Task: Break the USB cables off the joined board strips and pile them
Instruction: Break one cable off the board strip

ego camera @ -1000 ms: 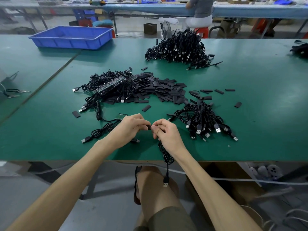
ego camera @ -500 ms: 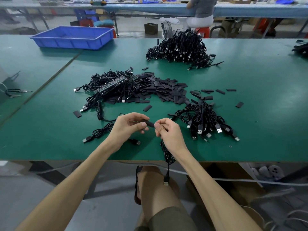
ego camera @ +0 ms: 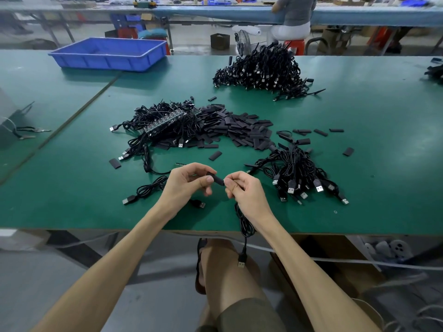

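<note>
At frame centre, my left hand [ego camera: 189,185] pinches a short black sleeve [ego camera: 217,180]. My right hand [ego camera: 247,195] pinches a USB cable [ego camera: 244,226], which dangles below the table [ego camera: 359,116] edge.

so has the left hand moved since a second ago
Yes: the left hand has drawn slightly left, away from the small cable pile, opening a gap to the right hand that it touched before.
</note>
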A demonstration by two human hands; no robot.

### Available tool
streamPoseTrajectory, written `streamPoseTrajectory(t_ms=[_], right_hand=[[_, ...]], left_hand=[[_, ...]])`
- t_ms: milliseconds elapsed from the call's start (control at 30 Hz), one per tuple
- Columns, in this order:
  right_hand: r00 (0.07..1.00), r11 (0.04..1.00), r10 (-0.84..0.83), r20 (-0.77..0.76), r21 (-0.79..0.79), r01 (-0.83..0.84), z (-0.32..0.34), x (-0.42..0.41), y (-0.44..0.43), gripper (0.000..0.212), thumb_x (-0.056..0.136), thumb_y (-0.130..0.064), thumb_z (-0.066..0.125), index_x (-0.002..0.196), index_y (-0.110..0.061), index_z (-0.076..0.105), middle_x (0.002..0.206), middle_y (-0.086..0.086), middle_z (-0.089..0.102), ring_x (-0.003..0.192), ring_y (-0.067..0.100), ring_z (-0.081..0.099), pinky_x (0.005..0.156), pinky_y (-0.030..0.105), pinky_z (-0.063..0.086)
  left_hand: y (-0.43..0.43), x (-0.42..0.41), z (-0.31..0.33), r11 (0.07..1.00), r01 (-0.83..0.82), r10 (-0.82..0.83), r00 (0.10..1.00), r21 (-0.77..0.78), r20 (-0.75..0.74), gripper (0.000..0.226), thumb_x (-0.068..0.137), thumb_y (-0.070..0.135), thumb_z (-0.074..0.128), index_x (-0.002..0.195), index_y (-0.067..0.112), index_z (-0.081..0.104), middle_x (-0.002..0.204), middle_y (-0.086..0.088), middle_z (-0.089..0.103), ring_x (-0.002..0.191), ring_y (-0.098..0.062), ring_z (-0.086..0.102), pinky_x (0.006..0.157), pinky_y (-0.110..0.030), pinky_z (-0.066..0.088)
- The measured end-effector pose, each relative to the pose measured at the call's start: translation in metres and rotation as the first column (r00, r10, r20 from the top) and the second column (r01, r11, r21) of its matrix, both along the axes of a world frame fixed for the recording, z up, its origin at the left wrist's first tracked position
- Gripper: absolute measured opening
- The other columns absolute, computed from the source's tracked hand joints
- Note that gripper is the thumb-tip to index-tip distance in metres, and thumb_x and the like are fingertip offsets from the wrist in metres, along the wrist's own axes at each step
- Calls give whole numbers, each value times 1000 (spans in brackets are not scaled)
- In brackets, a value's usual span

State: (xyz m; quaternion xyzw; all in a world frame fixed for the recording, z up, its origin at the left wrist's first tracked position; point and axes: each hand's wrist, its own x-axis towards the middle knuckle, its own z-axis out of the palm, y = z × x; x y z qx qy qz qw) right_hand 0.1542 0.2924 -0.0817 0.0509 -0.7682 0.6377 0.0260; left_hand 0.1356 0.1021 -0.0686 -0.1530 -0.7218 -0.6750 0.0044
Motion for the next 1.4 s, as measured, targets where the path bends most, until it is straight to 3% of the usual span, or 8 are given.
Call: streamPoseTrajectory(t_ms=[467,800,900,1067,1167,1267,1333,1400], right_hand=[[1000,1000,8,5,22,-8,1,0,-2,9,100,-21,67,93,-15,66,67,-3,70,66,9,63,70,29,46],[1000,999,-19,-9,43,20,4,3,-2,11,101,-22,65,97,-13,68,71,1,75,56,11,57,63,28,51],[992,989,-124,-13,-84,122,4,3,0,11,104,-20,59,100,-10,61,75,3,74,58,12,57,62,27,50],[969,928,-244,36,-280,244,1,0,6,5,103,-17,59,103,-12,58,76,3,73,64,12,60,66,27,51],[967,917,-254,39,-310,253,0,-1,7,6,102,-17,61,103,-12,59,78,3,73,67,12,62,67,27,52],[966,911,-254,49,-323,256,-1,-1,7,10,104,-22,60,104,-13,61,81,2,75,71,12,67,66,27,55],[957,904,-282,70,-316,290,0,-1,7,18,108,-29,52,104,-16,63,82,-5,75,75,11,70,71,30,59],[951,901,-301,73,-304,308,0,-2,6,22,110,-32,47,104,-17,63,79,-10,73,72,4,67,67,25,55]], left_hand=[[5,-2,-2,995,-98,98,995,-15,1,20,95,1,64,113,0,73,84,-24,74,63,-22,68,67,-30,60],[19,0,0,969,-228,228,974,-94,-9,30,95,11,69,125,8,68,81,-5,78,65,-25,74,68,-37,63],[26,2,5,929,-234,230,972,-287,-45,23,97,20,67,120,13,68,90,2,77,68,-14,73,62,-29,58],[40,11,18,724,195,-189,979,-661,81,28,94,47,65,98,21,77,81,3,73,69,-16,62,67,-36,48],[53,17,21,703,257,-266,960,-663,91,41,96,46,65,80,8,64,59,7,50,54,-9,39,55,-30,33],[53,18,27,752,298,-266,953,-589,143,32,98,31,66,77,6,63,55,12,52,50,-5,43,52,-20,36],[47,15,39,830,306,-241,951,-467,195,28,99,26,65,86,2,69,64,2,64,58,-8,52,59,-22,43],[45,8,56,898,299,-238,947,-322,213,24,99,25,64,99,3,72,91,-18,74,78,-28,65,81,-40,55]])
